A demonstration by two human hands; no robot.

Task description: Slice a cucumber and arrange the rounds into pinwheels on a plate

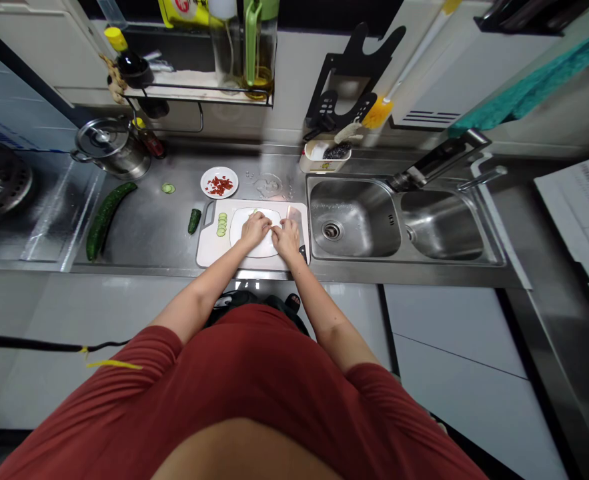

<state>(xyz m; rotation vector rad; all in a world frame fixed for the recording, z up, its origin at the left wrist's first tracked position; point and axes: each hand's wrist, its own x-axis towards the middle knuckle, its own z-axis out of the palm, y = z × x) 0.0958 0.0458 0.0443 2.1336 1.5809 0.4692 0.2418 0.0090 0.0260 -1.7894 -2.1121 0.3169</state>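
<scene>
A white plate lies on a pale cutting board. My left hand and my right hand meet above the plate, fingertips pinched close together. Whatever they hold is too small to make out. A bit of pale green shows on the plate behind my left hand. Overlapping cucumber slices form a short row on the board's left part. Under and beside my right hand lies a knife, its blade partly covered. Left of the board sits a cut cucumber piece.
A round plate of chopped red pieces stands behind the board. Further left are loose cucumber slices, a long cucumber and a lidded steel pot. A double sink borders the board's right. A bottle shelf overhangs the counter.
</scene>
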